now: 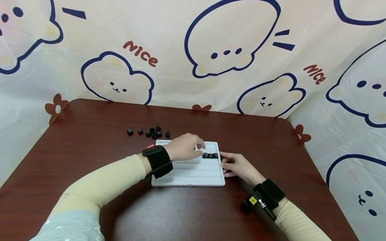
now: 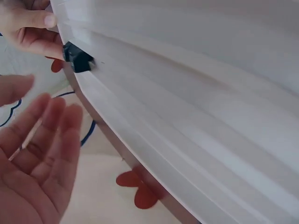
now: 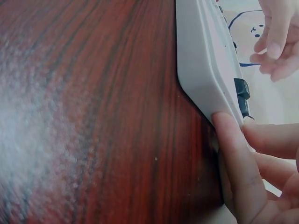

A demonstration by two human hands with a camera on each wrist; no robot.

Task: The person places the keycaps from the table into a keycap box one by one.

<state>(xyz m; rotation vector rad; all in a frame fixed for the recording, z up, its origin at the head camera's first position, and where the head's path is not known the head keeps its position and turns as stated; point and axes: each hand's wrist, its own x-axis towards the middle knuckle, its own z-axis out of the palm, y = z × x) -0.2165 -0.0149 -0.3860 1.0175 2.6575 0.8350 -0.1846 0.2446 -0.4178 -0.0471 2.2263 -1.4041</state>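
A white ridged tray lies on the table, with a short row of three black keycaps at its right side. My left hand hovers over the upper part of the tray, just left of those keycaps. In the left wrist view its fingers are loosely bent with nothing between them. At the tray's right edge, my right hand holds the rim. Close up in the right wrist view, one finger presses the tray's outer side wall, near the keycaps.
Several loose black keycaps are scattered on the dark wooden table beyond the tray's upper left corner. A printed cloth hangs behind the table's far edge and along its sides.
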